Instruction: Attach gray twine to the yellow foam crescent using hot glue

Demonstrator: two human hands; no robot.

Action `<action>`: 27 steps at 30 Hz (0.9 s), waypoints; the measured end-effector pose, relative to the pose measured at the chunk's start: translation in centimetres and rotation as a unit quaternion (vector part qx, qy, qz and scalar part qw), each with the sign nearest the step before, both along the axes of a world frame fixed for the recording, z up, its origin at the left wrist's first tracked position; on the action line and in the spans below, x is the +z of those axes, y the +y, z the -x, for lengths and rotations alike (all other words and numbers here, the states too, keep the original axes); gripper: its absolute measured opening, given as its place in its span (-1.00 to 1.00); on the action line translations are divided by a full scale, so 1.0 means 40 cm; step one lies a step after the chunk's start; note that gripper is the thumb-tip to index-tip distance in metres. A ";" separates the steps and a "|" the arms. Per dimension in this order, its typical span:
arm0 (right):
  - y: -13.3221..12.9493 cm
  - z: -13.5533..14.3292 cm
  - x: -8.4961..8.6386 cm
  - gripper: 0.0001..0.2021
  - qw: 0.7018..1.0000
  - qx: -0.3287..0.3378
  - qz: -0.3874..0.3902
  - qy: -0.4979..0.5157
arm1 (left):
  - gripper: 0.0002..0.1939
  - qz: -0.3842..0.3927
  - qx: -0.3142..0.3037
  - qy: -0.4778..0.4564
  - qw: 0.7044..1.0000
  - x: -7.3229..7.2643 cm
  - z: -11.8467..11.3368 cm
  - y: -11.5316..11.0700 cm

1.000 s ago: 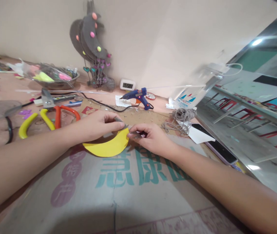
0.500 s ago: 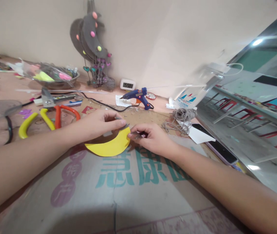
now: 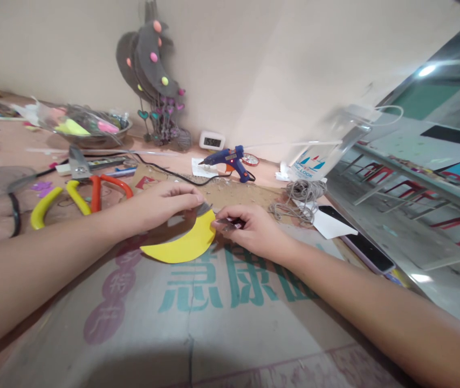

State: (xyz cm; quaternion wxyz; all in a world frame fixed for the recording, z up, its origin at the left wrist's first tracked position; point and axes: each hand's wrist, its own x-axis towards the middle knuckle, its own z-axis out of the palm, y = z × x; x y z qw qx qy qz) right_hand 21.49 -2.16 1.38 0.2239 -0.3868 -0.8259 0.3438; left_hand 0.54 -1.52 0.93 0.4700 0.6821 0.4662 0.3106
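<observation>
A yellow crescent cutout (image 3: 179, 245), thin like foam or card, is held just above the cardboard. Grey cord (image 3: 203, 209) covers its upper tip. My left hand (image 3: 173, 203) is closed at that grey-covered tip, thumb on top and fingers curled behind. My right hand (image 3: 249, 229) is closed at the crescent's right edge, its thumb and fingertips touching the yellow. A small dark tool with a thin metallic end (image 3: 230, 222) sits in the right fingers; its kind is unclear. Behind the hands lies a blue glue gun (image 3: 230, 159), nozzle to the left.
Cardboard (image 3: 144, 334) covers the work surface. Pliers with yellow and orange handles (image 3: 96, 194) lie left. Tangled grey cord (image 3: 300, 199), a phone (image 3: 369, 250) and a clear container (image 3: 318, 151) stand right. A metal bowl (image 3: 92, 139), small clock (image 3: 212, 140) and grey crescent hanging (image 3: 149, 59) are behind.
My left fingertips have shifted slightly up and left, exposing more of the grey cord at the tip. The crescent's lower end has dipped a little. My right hand is almost still.
</observation>
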 end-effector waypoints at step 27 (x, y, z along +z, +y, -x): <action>-0.004 0.006 0.016 -0.75 0.997 -0.051 0.048 0.044 | -0.65 -0.083 -0.057 0.112 0.989 0.001 -0.016 -0.009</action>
